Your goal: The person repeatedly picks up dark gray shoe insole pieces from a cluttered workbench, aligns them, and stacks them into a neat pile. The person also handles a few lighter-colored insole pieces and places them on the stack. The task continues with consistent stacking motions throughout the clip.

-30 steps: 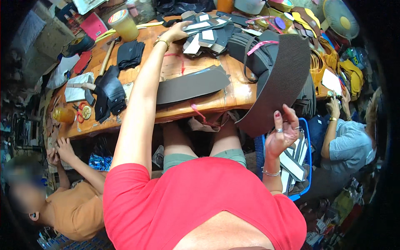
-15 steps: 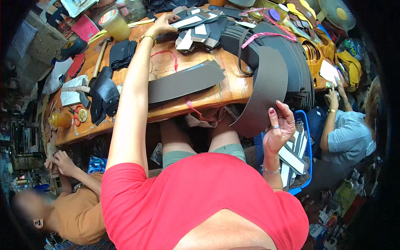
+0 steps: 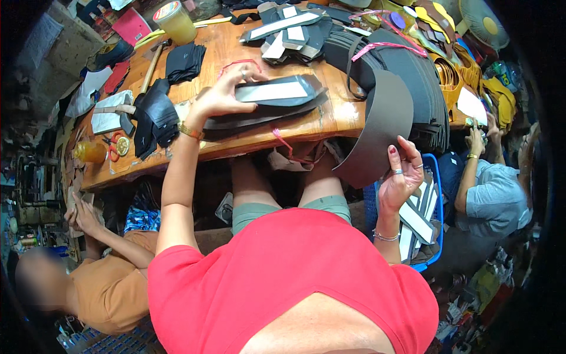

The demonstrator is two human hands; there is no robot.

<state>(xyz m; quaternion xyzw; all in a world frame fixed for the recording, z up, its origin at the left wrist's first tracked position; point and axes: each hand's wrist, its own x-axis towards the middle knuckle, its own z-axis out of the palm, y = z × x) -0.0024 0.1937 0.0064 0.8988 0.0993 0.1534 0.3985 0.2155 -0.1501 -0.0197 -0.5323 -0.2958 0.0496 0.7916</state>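
Observation:
My left hand [image 3: 227, 94] grips the left end of a black strip with a white patch [image 3: 277, 92], thumb below and fingers above. This strip lies over a stack of long dark brown panels [image 3: 259, 120] near the table's front edge. My right hand [image 3: 401, 177] pinches the lower end of a curved dark brown panel [image 3: 390, 112], which droops past the table edge. Behind that panel is a thick fanned stack of dark panels [image 3: 407, 76] tied with pink ribbon. A loose pile of black strips with white patches [image 3: 289, 35] sits at the far middle.
A blue basket [image 3: 437, 253] of similar strips stands by my right forearm. On the table's left are a hammer [image 3: 152, 68], black pieces [image 3: 184, 62], orange-handled scissors [image 3: 113, 152] and a yellow jar [image 3: 90, 153]. Co-workers sit at left [image 3: 112, 277] and right [image 3: 495, 192].
My left hand has come back from the far pile toward me, bringing a white-patched black strip over the brown panels. My right hand still holds the curved panel, almost unmoved.

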